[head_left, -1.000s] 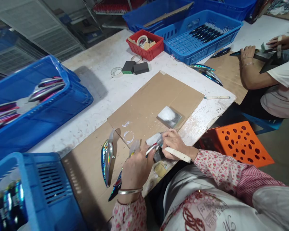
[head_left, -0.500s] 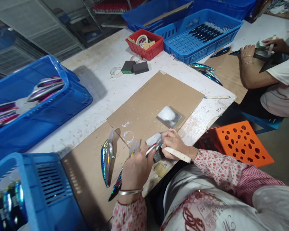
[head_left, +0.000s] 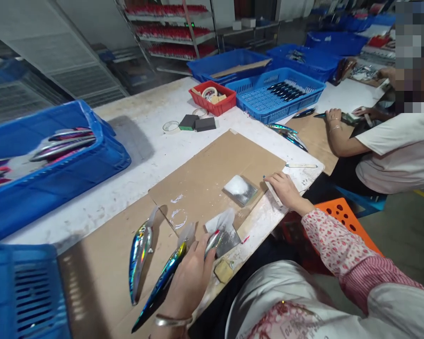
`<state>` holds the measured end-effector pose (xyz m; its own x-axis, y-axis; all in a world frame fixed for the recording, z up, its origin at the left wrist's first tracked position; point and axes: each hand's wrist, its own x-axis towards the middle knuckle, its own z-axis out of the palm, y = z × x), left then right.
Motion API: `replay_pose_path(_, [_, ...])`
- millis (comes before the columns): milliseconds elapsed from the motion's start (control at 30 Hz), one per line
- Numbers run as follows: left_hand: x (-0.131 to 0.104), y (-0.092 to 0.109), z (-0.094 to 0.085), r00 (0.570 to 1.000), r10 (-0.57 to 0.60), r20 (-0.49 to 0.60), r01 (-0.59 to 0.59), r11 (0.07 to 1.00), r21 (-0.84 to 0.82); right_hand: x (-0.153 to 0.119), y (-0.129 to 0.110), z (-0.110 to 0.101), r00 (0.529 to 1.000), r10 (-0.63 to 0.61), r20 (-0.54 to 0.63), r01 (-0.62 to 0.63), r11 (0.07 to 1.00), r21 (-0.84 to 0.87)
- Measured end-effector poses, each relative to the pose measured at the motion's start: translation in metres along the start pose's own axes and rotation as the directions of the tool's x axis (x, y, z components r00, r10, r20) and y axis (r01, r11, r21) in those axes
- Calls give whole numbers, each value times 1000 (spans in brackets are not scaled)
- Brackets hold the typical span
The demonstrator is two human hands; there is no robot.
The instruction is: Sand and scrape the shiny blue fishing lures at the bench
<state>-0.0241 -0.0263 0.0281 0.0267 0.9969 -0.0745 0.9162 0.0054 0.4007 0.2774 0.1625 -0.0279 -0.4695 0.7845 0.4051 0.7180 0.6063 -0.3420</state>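
Note:
My left hand is closed around a fishing lure with a silvery body and a clear lip. Part of that lure is hidden by my fingers. My right hand grips a slim white-handled tool low by the table's edge; its working end is too small to make out. Beside my left hand lie a blue-yellow lure and a blue-silver lure on brown cardboard. A dark block is just beyond the held lure. White powder covers part of another block.
Blue bins and a blue basket of the same kind flank the left side. Further back are a red box, tape and a blue crate. A co-worker sits at right. A yellowish sponge lies near the edge.
My right hand has moved away from the lure to the right, carrying the white-handled tool to the cardboard's right edge. My left hand still holds the lure. The view has tilted upward.

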Motion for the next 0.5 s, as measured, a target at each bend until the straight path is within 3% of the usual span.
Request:
replay_pose_path(67, [-4, -1, 2, 1000, 1, -31, -3, 997, -73, 11, 2, -7, 999, 17, -42, -20, 997, -72])
replay_pose_path(133, [-6, -1, 5, 999, -19, -37, 14, 993, -118, 24, -13, -7, 998, -44, -38, 42, 997, -59])
replay_pose_path(233, [-6, 4, 8, 999, -45, -15, 43, 992, -122, 42, -49, 5, 979, -155, 134, 156, 988, 4])
replay_pose_path(333, [-5, 14, 4, 998, -61, 18, 62, 994, -89, 55, -77, 22, 960, -84, 268, 88, 996, -3])
replay_pose_path(433, [-3, 27, -4, 977, -154, 149, 163, 985, -53, 59, -86, 29, 967, 4, 257, -32, 994, 105])
replay_pose_path(500, [-2, 33, -6, 949, -216, 230, 231, 972, -43, 58, -89, 25, 972, -21, 234, -44, 962, 268])
